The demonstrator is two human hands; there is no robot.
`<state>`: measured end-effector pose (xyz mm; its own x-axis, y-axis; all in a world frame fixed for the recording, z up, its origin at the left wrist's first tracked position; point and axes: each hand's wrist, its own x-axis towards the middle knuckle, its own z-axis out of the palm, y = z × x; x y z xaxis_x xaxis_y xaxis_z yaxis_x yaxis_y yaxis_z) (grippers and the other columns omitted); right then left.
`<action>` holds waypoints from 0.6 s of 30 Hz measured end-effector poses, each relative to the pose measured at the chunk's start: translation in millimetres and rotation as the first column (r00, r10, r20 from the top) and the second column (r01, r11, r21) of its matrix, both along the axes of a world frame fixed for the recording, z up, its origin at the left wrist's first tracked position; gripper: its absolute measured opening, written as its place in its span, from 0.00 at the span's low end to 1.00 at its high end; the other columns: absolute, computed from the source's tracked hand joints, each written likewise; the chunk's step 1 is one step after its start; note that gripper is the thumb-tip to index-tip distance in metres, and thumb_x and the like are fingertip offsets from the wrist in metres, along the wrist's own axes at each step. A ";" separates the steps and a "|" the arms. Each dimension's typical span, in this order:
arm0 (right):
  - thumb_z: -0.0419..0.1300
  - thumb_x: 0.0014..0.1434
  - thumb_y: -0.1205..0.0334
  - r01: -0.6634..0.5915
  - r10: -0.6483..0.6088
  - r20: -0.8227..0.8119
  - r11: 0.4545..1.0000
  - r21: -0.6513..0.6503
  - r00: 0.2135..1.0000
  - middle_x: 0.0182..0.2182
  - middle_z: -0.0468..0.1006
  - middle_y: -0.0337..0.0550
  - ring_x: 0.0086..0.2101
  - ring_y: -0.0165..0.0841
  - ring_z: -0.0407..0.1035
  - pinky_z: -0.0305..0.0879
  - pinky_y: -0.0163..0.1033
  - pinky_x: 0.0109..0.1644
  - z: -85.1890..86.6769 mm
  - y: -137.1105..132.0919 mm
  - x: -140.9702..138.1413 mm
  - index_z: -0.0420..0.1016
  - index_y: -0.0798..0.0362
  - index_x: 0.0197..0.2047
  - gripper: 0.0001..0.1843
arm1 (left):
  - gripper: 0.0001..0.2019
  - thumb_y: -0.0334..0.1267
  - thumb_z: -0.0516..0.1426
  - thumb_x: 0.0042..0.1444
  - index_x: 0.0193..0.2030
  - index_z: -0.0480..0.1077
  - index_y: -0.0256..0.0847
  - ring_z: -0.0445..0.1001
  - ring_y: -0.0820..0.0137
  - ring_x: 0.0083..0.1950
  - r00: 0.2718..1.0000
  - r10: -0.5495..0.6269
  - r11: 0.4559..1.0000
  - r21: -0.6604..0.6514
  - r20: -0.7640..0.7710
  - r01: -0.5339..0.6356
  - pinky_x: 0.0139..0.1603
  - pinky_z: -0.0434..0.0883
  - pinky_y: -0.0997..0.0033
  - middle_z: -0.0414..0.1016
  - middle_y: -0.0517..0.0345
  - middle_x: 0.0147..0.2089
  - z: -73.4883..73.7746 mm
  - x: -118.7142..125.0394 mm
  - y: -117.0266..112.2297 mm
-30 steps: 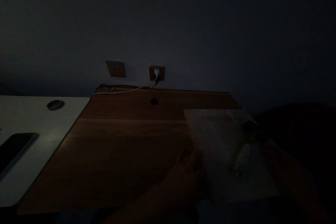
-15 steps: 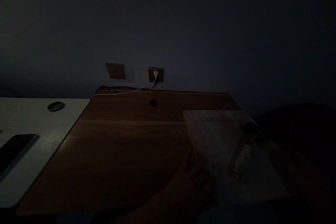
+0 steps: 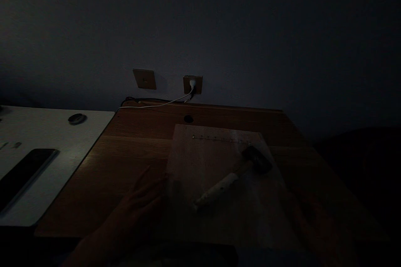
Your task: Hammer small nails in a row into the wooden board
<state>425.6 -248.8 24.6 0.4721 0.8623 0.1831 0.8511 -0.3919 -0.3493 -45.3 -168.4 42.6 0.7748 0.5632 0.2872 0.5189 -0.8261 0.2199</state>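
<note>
The scene is very dim. A pale flat board (image 3: 188,162) lies on the brown wooden table, with a row of small nail-like points (image 3: 216,138) near its far edge. Resting diagonally on the board is a hammer (image 3: 221,185), its dark head to the right and its light, wrapped-looking handle toward the near left. My left hand (image 3: 142,200) is at the board's left edge, fingers stretched out and apart, fingertips at the edge. Beside the right edge my right hand (image 3: 308,217) shows only faintly; its fingers are lost in the dark.
A white table (image 3: 65,167) adjoins on the left, carrying a dark phone-like slab (image 3: 26,175) and a small round dark object (image 3: 77,119). Behind the wooden table (image 3: 103,175), a white cable (image 3: 153,106) runs to a wall socket (image 3: 192,84). A dark rounded shape (image 3: 360,146) stands at right.
The board has shifted left across the wooden table, with the hammer on it now lying more sideways. Both hands have moved left along with the board. The view has turned slightly.
</note>
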 end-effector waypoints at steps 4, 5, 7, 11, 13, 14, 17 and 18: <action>0.50 0.58 0.34 -0.007 -0.032 -0.253 0.988 -0.154 0.967 0.50 0.84 0.55 0.50 0.55 0.77 0.71 0.62 0.56 0.8 9.7 -31.2 0.80 0.50 0.50 0.33 | 0.19 0.33 0.55 0.65 0.62 0.71 0.46 0.75 0.61 0.64 0.999 0.041 0.994 0.099 -0.018 -0.039 0.80 0.42 0.46 0.80 0.55 0.58 -8.6 -64.3 -2.3; 0.51 0.56 0.32 -0.019 -0.035 -0.326 0.987 -0.161 0.945 0.51 0.83 0.54 0.52 0.55 0.76 0.69 0.62 0.59 2.6 15.1 -36.0 0.79 0.49 0.50 0.34 | 0.20 0.34 0.55 0.65 0.63 0.70 0.46 0.75 0.62 0.63 0.999 0.044 0.994 0.105 -0.027 -0.041 0.80 0.45 0.49 0.80 0.55 0.58 -9.7 -75.6 -4.1; 0.53 0.53 0.31 -0.037 -0.024 -0.428 0.990 -0.135 0.903 0.52 0.83 0.53 0.54 0.54 0.75 0.67 0.62 0.61 6.7 28.9 -45.0 0.77 0.49 0.50 0.35 | 0.19 0.35 0.55 0.64 0.62 0.71 0.46 0.77 0.62 0.61 0.998 0.049 0.994 0.103 -0.028 -0.046 0.78 0.51 0.55 0.80 0.57 0.59 -11.0 -91.7 -8.7; 0.54 0.57 0.33 -0.116 0.090 -0.450 0.993 -0.032 0.889 0.56 0.79 0.53 0.57 0.52 0.72 0.65 0.61 0.64 16.2 61.5 -66.8 0.74 0.49 0.55 0.34 | 0.19 0.34 0.54 0.63 0.60 0.73 0.49 0.79 0.63 0.58 0.990 0.133 0.990 0.044 0.047 -0.135 0.72 0.64 0.60 0.81 0.59 0.57 -9.2 -101.8 -12.4; 0.55 0.60 0.36 -0.239 0.241 -0.349 0.970 0.050 0.906 0.60 0.76 0.53 0.60 0.51 0.69 0.64 0.61 0.65 21.8 76.6 -79.7 0.72 0.48 0.59 0.32 | 0.20 0.35 0.55 0.63 0.61 0.72 0.50 0.79 0.63 0.56 0.985 0.163 0.987 -0.004 0.061 -0.163 0.65 0.71 0.63 0.81 0.58 0.56 -3.4 -99.1 -6.5; 0.56 0.61 0.38 -0.328 0.339 -0.285 0.941 0.087 0.897 0.61 0.74 0.52 0.61 0.50 0.68 0.63 0.60 0.66 24.5 83.4 -86.2 0.71 0.48 0.61 0.32 | 0.19 0.36 0.56 0.64 0.61 0.72 0.49 0.79 0.63 0.55 0.982 0.181 0.983 -0.024 0.059 -0.180 0.61 0.73 0.65 0.81 0.57 0.56 1.0 -95.8 -1.1; 0.56 0.65 0.42 -0.547 0.562 -0.171 0.827 0.129 0.809 0.64 0.70 0.50 0.63 0.47 0.65 0.60 0.58 0.68 28.7 101.3 -104.7 0.68 0.45 0.64 0.29 | 0.15 0.40 0.53 0.67 0.58 0.73 0.46 0.80 0.62 0.53 0.954 0.293 0.955 -0.075 0.057 -0.289 0.53 0.76 0.65 0.80 0.52 0.54 16.2 -77.2 24.6; 0.55 0.66 0.43 -0.572 0.585 -0.177 0.811 0.125 0.792 0.64 0.70 0.49 0.63 0.45 0.65 0.60 0.57 0.68 28.1 106.7 -110.0 0.68 0.45 0.65 0.28 | 0.15 0.40 0.51 0.69 0.57 0.74 0.44 0.80 0.62 0.52 0.942 0.329 0.942 -0.099 0.062 -0.322 0.52 0.76 0.66 0.80 0.52 0.54 20.3 -68.3 35.9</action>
<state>315.6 -142.0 52.6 -0.0795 0.9759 0.2031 0.8221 0.1794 -0.5403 -113.6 -132.5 62.8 0.5227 0.8061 0.2776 0.7350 -0.5910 0.3324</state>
